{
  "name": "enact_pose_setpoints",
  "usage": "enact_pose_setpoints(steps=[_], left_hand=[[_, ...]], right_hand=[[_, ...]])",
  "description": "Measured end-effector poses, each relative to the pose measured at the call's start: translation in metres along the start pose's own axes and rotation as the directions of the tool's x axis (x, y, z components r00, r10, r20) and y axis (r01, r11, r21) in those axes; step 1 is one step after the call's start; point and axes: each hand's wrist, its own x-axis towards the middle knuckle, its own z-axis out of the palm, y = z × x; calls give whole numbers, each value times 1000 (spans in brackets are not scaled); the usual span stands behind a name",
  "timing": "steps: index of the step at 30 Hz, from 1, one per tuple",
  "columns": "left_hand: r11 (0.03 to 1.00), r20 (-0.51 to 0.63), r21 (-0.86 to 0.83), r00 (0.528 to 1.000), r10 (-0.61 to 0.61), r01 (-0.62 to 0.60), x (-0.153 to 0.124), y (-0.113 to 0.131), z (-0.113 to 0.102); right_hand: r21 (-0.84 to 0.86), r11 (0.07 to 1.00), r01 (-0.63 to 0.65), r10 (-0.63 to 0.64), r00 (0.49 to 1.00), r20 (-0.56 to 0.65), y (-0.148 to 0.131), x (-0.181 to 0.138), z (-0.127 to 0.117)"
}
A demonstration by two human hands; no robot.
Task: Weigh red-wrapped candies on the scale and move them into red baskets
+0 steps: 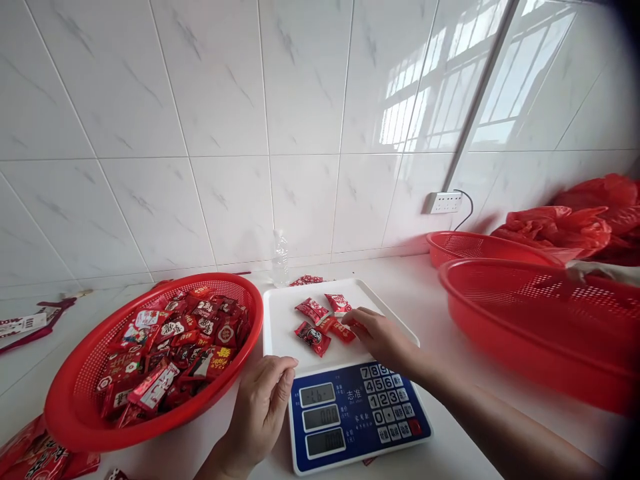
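Observation:
My right hand (375, 333) reaches over the white pan (283, 340) of a digital scale, its fingertips pinched at a small red wrapped candy (343, 332). Close around it on the pan lie several more wrapped candies: a pink-red one (313, 310), another red one (339, 304) and a dark red one (313, 338). At the near left corner of the scale, my left hand (263, 403) is curled closed; the inside of its grip is hidden. The scale's blue panel (355, 427) faces me, with three grey displays and a keypad.
A red basket (65, 407) full of wrapped candies stands left of the scale. Red baskets (525, 333) and red plastic bags (555, 227) occupy the right. Behind the scale stands a clear bottle (281, 257) by the tiled wall. Red packets (40, 453) lie at the lower left.

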Motion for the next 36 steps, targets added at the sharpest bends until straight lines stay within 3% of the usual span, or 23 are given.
enact_pose_setpoints(steps=[5, 9, 12, 17, 21, 24, 29, 36], left_hand=[[1000, -7, 15, 1000, 9, -9, 0, 1, -2], [1000, -10, 14, 1000, 15, -15, 1, 1, -2], [1000, -9, 2, 1000, 15, -15, 1, 1, -1], [1000, -2, -8, 1000, 12, -12, 1, 2, -1], [1000, -3, -15, 1000, 9, -9, 0, 3, -1], [1000, -1, -16, 1000, 2, -2, 0, 2, 0], [1000, -23, 22, 1000, 0, 1, 0, 1, -1], [999, -21, 43, 1000, -4, 5, 1, 5, -2]], right_hand=[[-75, 992, -102, 85, 975, -204, 11, -9, -23], [-247, 915, -318, 222, 911, -348, 34, -22, -50], [-322, 830, -454, 327, 866, -379, 60, -30, -64], [-347, 782, -517, 415, 848, -329, 90, -33, -72], [-354, 837, -417, 345, 905, -250, 77, -19, -55], [-312, 914, -260, 252, 965, -68, 48, 1, -30], [-212, 971, -112, 152, 971, 186, -1, 39, 11], [-155, 987, 46, -16, 982, 189, -29, 60, 34]])
